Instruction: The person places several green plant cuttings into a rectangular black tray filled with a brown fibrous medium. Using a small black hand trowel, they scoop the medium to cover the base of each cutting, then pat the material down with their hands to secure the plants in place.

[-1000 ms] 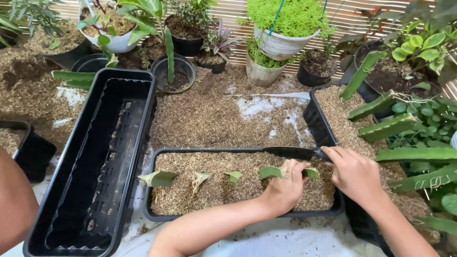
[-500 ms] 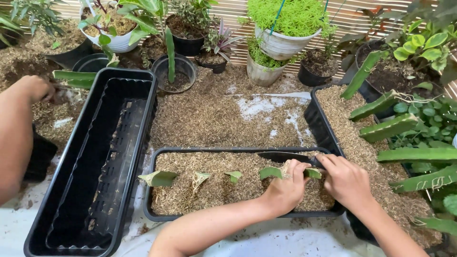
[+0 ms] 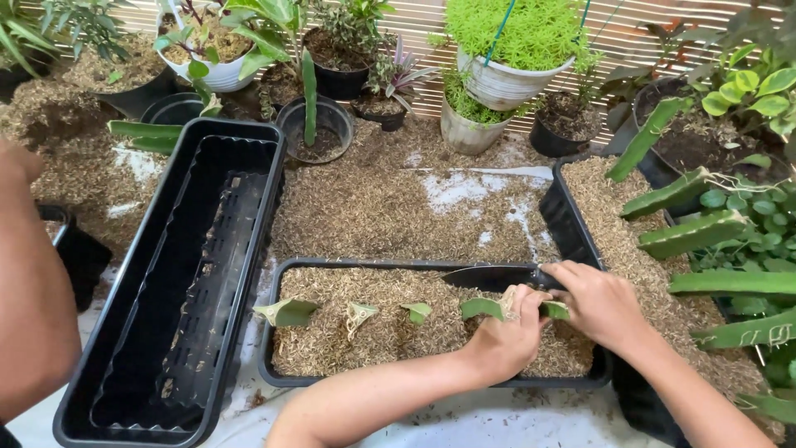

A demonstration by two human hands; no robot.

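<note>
A low black tray (image 3: pixel 274 332) filled with brown husk holds a row of green leaf cuttings (image 3: pixel 286 312) stuck in the husk. My left hand (image 3: pixel 507 338) reaches across to the tray's right part and pinches one green cutting (image 3: pixel 479 309) at the husk surface. My right hand (image 3: pixel 604 304) is just to its right, gripping a knife whose dark blade (image 3: pixel 487 276) points left along the tray's far rim. Another green piece (image 3: pixel 556 311) shows under my right fingers.
A long empty black planter box (image 3: pixel 207 274) lies to the left. Another person's arm (image 3: pixel 29 290) is at the left edge. A husk-filled black tray (image 3: pixel 572 224) lies at right among cactus stems (image 3: pixel 688 232). Potted plants (image 3: pixel 506 79) line the back.
My hands and the knife have shifted slightly left and lower over the tray. The other person's arm at the left has risen from the lower corner and stretches toward the back.
</note>
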